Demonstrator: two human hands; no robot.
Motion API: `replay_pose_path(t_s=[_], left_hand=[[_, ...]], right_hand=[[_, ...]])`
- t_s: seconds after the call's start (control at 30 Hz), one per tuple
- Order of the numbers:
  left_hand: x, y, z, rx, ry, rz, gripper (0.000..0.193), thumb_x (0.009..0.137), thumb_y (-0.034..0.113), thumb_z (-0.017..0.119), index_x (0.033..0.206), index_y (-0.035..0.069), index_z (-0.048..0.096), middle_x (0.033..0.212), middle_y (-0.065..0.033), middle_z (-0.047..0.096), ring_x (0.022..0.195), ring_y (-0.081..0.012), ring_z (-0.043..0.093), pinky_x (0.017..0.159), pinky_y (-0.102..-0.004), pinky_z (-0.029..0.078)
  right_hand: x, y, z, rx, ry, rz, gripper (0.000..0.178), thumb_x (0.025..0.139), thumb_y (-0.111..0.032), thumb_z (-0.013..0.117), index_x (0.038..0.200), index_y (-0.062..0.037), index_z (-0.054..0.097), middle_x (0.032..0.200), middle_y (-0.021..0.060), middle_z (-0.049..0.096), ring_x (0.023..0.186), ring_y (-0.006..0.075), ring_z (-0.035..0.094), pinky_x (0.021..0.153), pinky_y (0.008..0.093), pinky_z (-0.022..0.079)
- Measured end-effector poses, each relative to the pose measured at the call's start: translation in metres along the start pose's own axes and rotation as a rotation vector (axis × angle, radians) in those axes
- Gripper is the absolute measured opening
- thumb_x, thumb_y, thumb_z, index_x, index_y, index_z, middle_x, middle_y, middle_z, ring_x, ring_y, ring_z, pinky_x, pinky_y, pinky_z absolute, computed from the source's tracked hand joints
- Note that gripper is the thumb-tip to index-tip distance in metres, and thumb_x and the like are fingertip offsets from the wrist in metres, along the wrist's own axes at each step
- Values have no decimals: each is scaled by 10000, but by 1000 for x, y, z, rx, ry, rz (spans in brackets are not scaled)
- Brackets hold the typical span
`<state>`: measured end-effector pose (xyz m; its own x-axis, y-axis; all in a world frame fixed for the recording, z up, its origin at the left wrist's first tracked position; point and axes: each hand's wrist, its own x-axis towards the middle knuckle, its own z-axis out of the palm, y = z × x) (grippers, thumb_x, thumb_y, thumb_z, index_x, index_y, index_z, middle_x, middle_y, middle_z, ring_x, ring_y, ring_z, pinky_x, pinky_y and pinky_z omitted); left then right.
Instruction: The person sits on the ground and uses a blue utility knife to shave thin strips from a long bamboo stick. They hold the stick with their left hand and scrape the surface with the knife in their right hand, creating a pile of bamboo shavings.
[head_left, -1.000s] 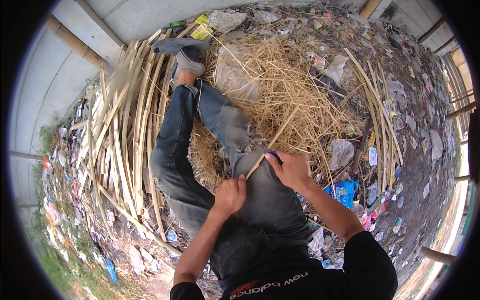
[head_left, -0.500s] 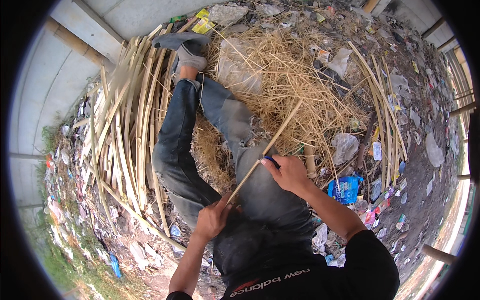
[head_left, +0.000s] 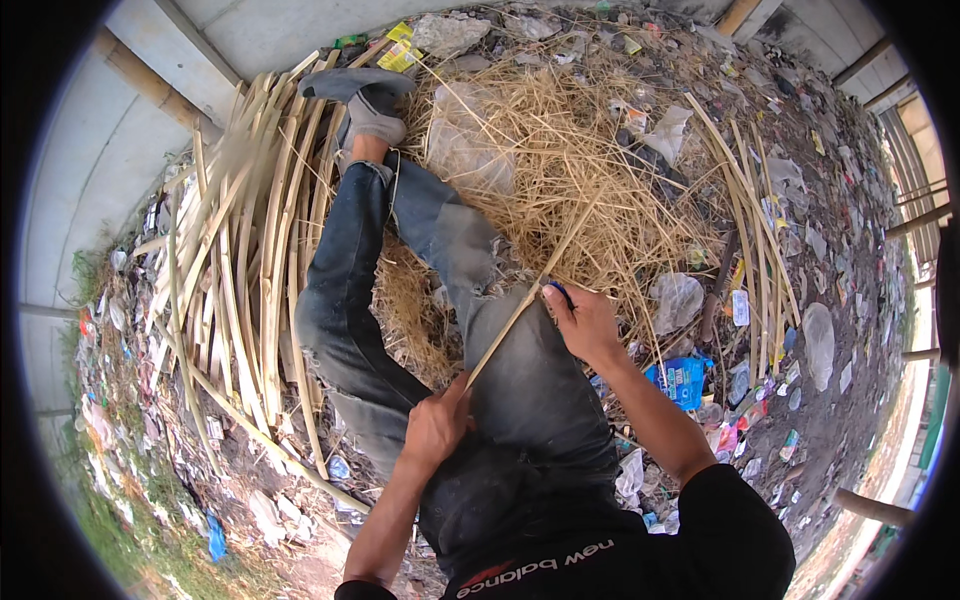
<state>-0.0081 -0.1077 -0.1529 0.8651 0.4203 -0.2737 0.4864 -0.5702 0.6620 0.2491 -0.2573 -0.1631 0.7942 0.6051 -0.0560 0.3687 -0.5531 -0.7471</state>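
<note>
A thin pale bamboo strip (head_left: pixel 517 313) slants across my right thigh, its far end over the straw. My left hand (head_left: pixel 437 427) is closed around its near end, close to my lap. In my right hand (head_left: pixel 588 325) is a small tool with a dark blue handle (head_left: pixel 562 292), the fingers wrapped around it. The tool lies right beside the strip, above the knee. Its blade or working end is hidden, and I cannot tell whether it touches the strip. My legs in worn dark jeans (head_left: pixel 345 300) stretch forward.
Long bamboo strips (head_left: pixel 270 270) lie piled at the left. Fine straw-like shavings (head_left: pixel 570 150) heap ahead, with several more strips (head_left: pixel 755 235) to the right. Litter, including a blue packet (head_left: pixel 680 380), covers the ground. A pale wall (head_left: pixel 90 190) stands far left.
My right hand with the blue-handled tool has moved forward and slightly right along the strip. My left hand keeps its hold on the near end, shifted only slightly. The whole view has shifted a little.
</note>
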Motion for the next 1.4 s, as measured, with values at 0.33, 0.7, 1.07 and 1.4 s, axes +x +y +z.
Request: replay_pose_path(t_s=[0.33,0.7,1.07,1.4], left_hand=[[26,10,6,-9,47,61,311,1055,225,587,1341,113,633,628,-148,683,710,-393,734,731,-514,588],[32,15,5,-56,91,48,221,1018,195,655,1184,58,707,752,-245,684,751,-462,705,668,-521,554],[32,28,0,75,122,27,278,996,259,687,1186,56,690,789,-198,722,780,-414,731,695,-494,574],[-74,-40,-26,100,96,91,319,963,101,699,1271,32,654,947,-212,722,802,-438,713,680,-509,576]], right_hand=[[-19,-3,16,-108,-78,-134,479,1064,-438,602,815,-33,665,618,209,582,565,415,600,540,471,457],[-10,-13,4,-94,-145,-84,490,1058,-502,560,916,-76,754,611,207,628,613,434,664,579,515,519],[-18,-23,16,-126,-159,-88,548,984,-570,663,800,-61,746,582,166,612,567,395,640,545,467,488],[11,7,0,-145,13,-99,454,1063,-442,581,922,-33,719,677,196,626,635,419,621,589,486,463]])
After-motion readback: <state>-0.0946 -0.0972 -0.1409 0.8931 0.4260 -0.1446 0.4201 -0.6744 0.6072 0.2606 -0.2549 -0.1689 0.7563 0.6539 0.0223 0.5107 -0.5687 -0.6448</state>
